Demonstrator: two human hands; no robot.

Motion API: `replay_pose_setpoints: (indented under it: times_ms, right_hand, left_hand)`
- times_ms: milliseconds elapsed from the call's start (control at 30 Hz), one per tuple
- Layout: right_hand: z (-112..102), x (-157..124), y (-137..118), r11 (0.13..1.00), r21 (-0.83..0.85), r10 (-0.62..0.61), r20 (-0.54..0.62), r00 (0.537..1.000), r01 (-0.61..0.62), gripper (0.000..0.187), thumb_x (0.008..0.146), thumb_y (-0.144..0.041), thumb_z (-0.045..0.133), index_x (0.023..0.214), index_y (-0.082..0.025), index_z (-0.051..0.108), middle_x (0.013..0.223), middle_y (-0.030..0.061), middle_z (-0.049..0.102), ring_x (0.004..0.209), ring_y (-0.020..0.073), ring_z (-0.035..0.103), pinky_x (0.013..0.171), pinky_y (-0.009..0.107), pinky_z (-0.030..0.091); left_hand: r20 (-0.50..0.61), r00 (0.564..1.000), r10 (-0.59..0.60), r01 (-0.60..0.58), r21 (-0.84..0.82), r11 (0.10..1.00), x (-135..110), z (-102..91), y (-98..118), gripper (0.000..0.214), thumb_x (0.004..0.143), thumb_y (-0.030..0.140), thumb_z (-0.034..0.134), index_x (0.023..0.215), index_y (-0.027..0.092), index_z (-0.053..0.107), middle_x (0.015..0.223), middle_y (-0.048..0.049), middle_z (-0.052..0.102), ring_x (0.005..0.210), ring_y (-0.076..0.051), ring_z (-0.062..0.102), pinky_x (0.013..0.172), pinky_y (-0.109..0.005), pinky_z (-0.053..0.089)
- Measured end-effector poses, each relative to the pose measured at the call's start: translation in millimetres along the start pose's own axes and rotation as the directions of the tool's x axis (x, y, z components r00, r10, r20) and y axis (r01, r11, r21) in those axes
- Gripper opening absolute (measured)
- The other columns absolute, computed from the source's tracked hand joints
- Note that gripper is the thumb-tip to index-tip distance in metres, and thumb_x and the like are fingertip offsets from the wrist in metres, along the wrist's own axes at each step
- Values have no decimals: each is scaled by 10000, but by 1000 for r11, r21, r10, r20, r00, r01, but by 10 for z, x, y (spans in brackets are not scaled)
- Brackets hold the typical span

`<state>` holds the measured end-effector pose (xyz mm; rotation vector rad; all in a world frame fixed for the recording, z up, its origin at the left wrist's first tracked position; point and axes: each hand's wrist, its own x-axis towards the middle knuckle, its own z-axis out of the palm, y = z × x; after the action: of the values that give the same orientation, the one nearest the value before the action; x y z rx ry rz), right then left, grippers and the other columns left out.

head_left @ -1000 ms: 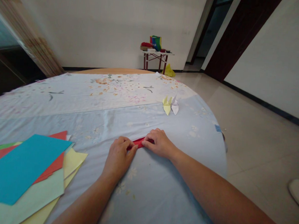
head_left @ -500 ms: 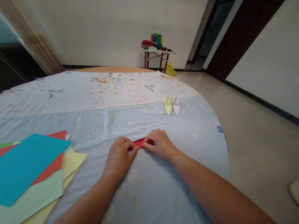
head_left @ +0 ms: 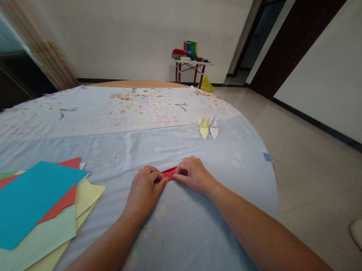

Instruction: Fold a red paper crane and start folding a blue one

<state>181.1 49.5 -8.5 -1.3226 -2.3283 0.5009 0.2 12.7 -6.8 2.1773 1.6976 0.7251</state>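
Observation:
A small folded strip of red paper lies on the pale blue floral tablecloth, between my two hands. My left hand is closed on its left end, thumb and fingers pinched together. At the right end, my right hand pinches the paper the same way. Both ends of the strip are hidden under my fingers. Beyond my right hand stand two folded paper figures side by side, one yellow paper figure and one white paper figure.
To my left lies a loose pile of coloured sheets with a blue sheet on top. A blue clip sits at the table's right edge. A small side table with a colourful bag stands by the far wall.

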Motion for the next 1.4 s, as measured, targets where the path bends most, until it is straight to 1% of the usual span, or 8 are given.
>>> replay_pose_setpoints:
  times_ms: [167, 333, 533, 733, 1133, 1200, 1267, 1400]
  right_hand:
    - [-6, 7, -1, 1000, -1, -2, 14, 1000, 2, 193, 772, -377, 623, 697, -200, 635, 705, 6, 561, 750, 142, 444, 699, 270, 272]
    - [3, 3, 4, 1000, -1, -3, 10, 1000, 3, 202, 776, -385, 617, 694, -201, 632, 704, 4, 564, 744, 140, 441, 695, 269, 268]
    - [8, -7, -16, 1000, -25, 11, -12, 1000, -11, 244, 833, -403, 536, 739, -202, 638, 714, 12, 558, 753, 145, 438, 685, 272, 258]
    - [6, -6, -19, 1000, -21, 8, 19, 1000, -7, 205, 812, -385, 575, 738, -202, 632, 716, 8, 549, 766, 148, 432, 695, 274, 254]
    - [12, -12, -36, 999, -4, 41, 19, 999, -41, 209, 792, -392, 602, 715, -200, 631, 723, 14, 559, 775, 158, 431, 699, 280, 255]
    - [20, -11, -36, 999, 2, 52, 10, 999, -52, 205, 785, -384, 613, 705, -196, 625, 728, 16, 565, 777, 159, 433, 698, 280, 253]
    - [26, -13, -35, 998, 12, 57, -1, 998, -57, 187, 774, -372, 629, 716, -196, 614, 736, 9, 574, 779, 156, 436, 698, 276, 252]
    - [33, -18, -27, 998, 23, 58, -26, 998, -57, 179, 763, -370, 642, 753, -198, 591, 747, -6, 582, 770, 145, 438, 693, 266, 252]
  left_hand:
    - [-15, 1000, -5, 5, 10, 1000, -12, 10, 8, 256, 821, 344, 467, 712, 190, 639, 810, -42, 572, 784, -190, 521, 744, -338, 407]
    - [-8, 1000, -6, 6, 27, 1000, -3, 2, 26, 249, 812, 352, 480, 717, 190, 643, 803, -43, 567, 785, -194, 520, 742, -340, 408]
    - [6, 1000, -12, 12, 24, 1000, -7, -10, 19, 222, 803, 343, 503, 724, 194, 648, 805, -41, 563, 789, -195, 518, 740, -334, 410]
    - [12, 1000, -13, 13, 29, 999, -9, -8, 4, 217, 802, 341, 505, 729, 196, 649, 806, -38, 567, 784, -192, 520, 735, -335, 416]
    - [6, 1000, -2, 2, 56, 998, -7, -6, 16, 207, 802, 332, 515, 717, 184, 632, 803, -44, 574, 782, -196, 526, 725, -333, 415]
    - [-6, 1000, 7, -6, 84, 996, -20, -14, 42, 186, 810, 317, 511, 759, 183, 629, 820, -49, 582, 800, -204, 525, 735, -337, 412]
    - [-9, 999, 38, -37, 135, 990, -46, -28, 72, 185, 832, 310, 489, 861, 196, 631, 862, -52, 597, 835, -212, 524, 753, -345, 404]
    - [73, 988, 138, -154, 297, 942, -135, -58, 124, 262, 872, 275, 436, 1082, 280, 591, 994, -48, 618, 884, -225, 520, 780, -369, 379]
